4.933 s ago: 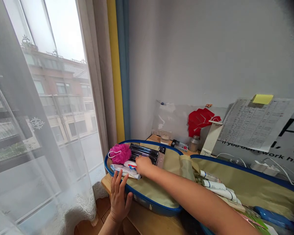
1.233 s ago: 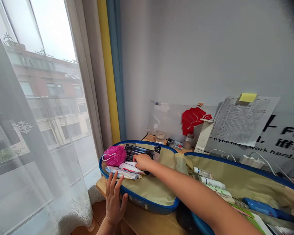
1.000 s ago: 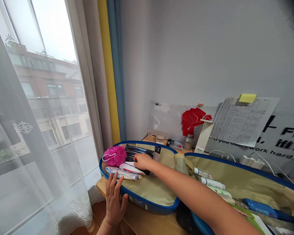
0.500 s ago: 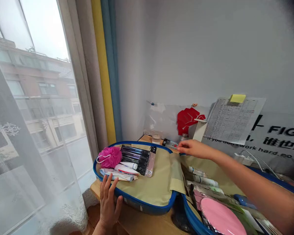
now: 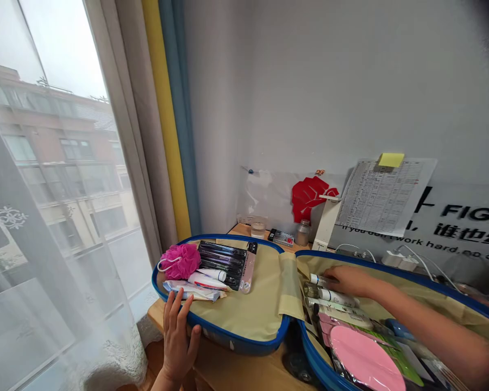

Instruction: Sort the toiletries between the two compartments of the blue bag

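A blue-rimmed case lies unfolded in two halves on a wooden desk. My left hand rests on the left half's front rim, fingers stretched out. Just behind its fingertips lies a white and light-blue packet, beside a white tube, a pink bath puff and a card of black pens. Over in the right half, my right hand has its fingers closed around a small white-capped tube; they hide most of its body. Another white tube lies just in front.
A pink oval item in clear wrapping and a blue object fill the right half. Behind the case stand a clear cup, a small box, a glass jar and a white stand. Curtains hang at left.
My right hand has come down from above the case's back rim into the right half, onto the small tube. My left hand stays on the rim.
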Tool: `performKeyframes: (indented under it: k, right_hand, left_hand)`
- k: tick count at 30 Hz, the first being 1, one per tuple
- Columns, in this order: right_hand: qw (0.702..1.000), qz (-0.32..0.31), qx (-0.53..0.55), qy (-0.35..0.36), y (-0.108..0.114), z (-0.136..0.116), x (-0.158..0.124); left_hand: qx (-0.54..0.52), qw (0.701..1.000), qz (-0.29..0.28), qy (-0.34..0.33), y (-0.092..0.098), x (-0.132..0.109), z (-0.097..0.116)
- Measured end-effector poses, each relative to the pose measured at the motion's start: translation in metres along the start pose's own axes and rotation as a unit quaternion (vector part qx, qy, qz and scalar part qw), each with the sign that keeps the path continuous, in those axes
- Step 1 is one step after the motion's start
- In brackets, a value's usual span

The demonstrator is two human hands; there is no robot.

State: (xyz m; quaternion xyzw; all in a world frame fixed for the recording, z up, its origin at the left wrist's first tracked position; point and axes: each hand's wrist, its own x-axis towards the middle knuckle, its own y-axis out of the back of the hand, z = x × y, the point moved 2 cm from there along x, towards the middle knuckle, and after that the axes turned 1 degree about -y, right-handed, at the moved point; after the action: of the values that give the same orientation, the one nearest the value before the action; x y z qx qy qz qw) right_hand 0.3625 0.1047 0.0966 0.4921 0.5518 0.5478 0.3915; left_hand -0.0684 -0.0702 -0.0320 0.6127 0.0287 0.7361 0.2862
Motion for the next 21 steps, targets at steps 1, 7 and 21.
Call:
performKeyframes:
  k: [1,7,21]
  right_hand:
    - [0.999,-0.04,-0.008,0.016,-0.002,-0.001,0.001]
    - [0.988,-0.136,-0.064,0.042,-0.004,-0.013,-0.004]
    - [0.989,-0.113,0.027,0.094,0.075,-0.074,0.004]
  left_hand:
    - [0.0,1.0,0.001,0.0,0.0,0.0,0.0]
    - [-0.005,1.0,0.004,-0.007,0.001,0.002,0.002]
    - [-0.005,1.0,0.004,0.01,0.0,-0.001,0.002]
